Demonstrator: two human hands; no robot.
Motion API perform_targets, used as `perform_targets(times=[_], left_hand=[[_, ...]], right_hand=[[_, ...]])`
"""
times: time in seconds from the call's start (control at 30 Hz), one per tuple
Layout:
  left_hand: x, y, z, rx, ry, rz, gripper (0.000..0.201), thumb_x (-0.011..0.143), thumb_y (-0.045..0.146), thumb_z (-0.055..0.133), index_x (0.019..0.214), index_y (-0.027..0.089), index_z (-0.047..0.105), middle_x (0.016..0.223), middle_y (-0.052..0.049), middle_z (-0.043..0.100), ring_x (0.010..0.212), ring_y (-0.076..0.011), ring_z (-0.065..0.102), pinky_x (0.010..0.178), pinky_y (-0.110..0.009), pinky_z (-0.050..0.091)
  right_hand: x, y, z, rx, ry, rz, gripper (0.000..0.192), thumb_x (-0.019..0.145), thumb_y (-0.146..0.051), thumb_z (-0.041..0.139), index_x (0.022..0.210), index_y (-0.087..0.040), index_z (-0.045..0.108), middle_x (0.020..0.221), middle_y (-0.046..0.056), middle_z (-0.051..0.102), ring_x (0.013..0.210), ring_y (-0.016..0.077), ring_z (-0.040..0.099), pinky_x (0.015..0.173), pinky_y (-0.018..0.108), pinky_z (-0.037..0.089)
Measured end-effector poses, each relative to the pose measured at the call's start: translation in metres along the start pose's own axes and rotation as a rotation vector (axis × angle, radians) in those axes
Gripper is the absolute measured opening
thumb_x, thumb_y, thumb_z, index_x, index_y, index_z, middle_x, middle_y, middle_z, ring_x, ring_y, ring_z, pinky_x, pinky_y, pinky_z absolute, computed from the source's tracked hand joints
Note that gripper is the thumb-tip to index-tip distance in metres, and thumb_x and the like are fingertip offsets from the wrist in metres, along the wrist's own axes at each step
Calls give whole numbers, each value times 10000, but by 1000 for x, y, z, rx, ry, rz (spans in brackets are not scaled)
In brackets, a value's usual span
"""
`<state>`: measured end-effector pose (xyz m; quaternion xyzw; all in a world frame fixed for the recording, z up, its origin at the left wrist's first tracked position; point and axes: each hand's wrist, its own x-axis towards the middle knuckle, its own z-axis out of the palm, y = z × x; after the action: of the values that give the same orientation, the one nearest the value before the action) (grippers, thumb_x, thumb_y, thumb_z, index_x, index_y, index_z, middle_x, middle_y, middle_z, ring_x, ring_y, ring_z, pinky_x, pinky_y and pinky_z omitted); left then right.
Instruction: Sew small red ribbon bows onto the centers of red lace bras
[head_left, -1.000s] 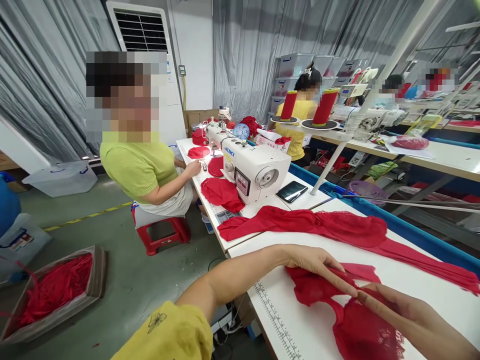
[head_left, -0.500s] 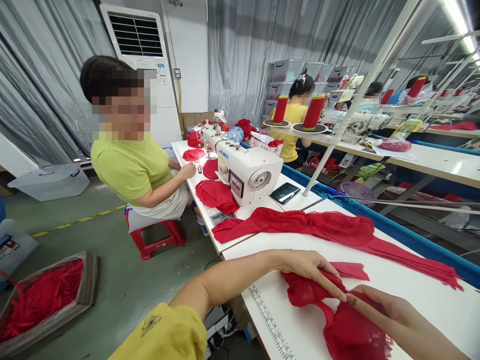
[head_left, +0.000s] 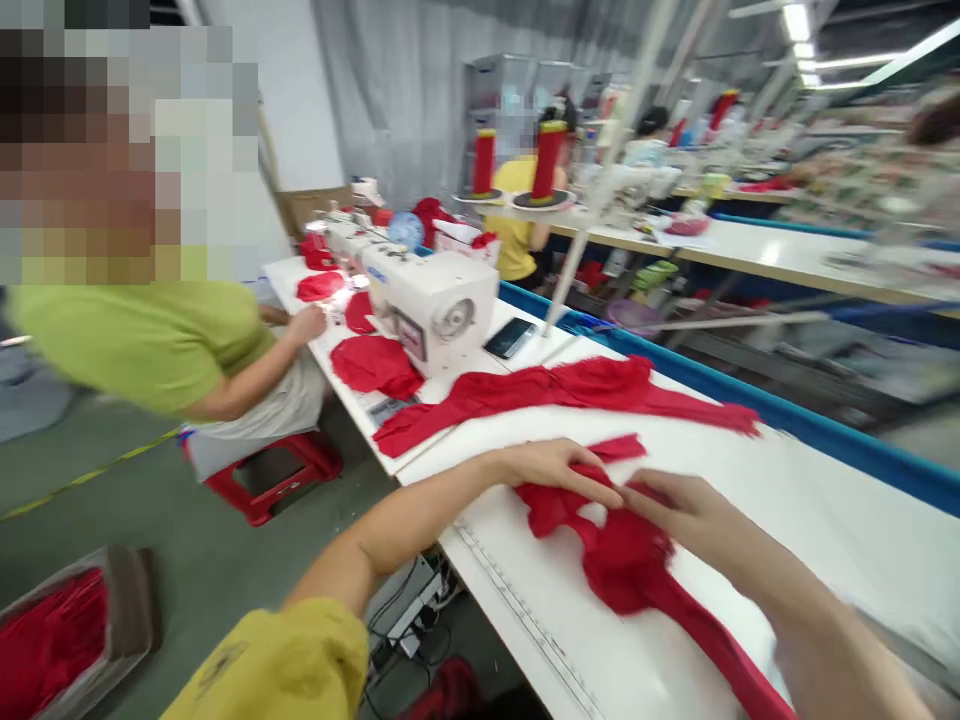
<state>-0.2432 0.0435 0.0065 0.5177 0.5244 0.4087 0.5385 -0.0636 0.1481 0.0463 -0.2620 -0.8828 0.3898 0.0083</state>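
red garment piece (head_left: 630, 560) is lying flat on the white table (head_left: 795, 500), near edge, right of centre. thin sheer red fabric, looks lacy but the frame is blurring too much to confirm. it's spreading wide at its far-left end, with a cutout showing white table through it, then narrowing into a long strip running toward the near right. a small flap is sticking out on the far side. left hand (head_left: 559, 465) and right hand (head_left: 686, 510) are both pressing on its far end, fingertips almost meeting.
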Motion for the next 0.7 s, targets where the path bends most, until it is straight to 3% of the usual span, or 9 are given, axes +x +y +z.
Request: perform_targets(times=[0.13,0.23,0.33,0.5,0.7], left_hand=[[-4,6,9,64,79,6,288,712,407,769,737,142,660,624,44,510,581,-96,460,546,-237,345],[2,2,12,-26,48,-57,251,725,366,766,740,149,641,613,52,477,553,-81,429,520,-223,314],[3,1,16,-193,21,-104,214,705,305,792,761,150,654,671,33,572,593,-84,501,554,-209,372],[1,3,19,-334,16,-102,220,701,277,800,836,138,695,720,1,664,608,-95,574,576,-210,434],[2,3,12,-366,70,-79,274,687,305,844,812,135,670,715,2,660,611,-99,587,588,-213,445]], right_hand=[[-9,-12,-5,47,3,-58,397,839,-519,589,607,-201,536,579,-10,493,552,126,418,509,272,314],[-8,-5,-13,110,-42,-85,367,856,-492,589,641,-197,548,598,-26,469,564,110,395,515,261,291],[-8,4,-15,224,-96,-94,358,854,-513,603,696,-193,573,612,-41,429,560,97,353,510,252,266],[-2,7,-10,294,-45,-92,380,850,-518,615,668,-187,565,592,-52,400,563,100,329,524,263,254],[6,13,-14,480,-105,-145,389,836,-539,661,770,-156,641,693,-23,521,659,112,413,607,265,317]])
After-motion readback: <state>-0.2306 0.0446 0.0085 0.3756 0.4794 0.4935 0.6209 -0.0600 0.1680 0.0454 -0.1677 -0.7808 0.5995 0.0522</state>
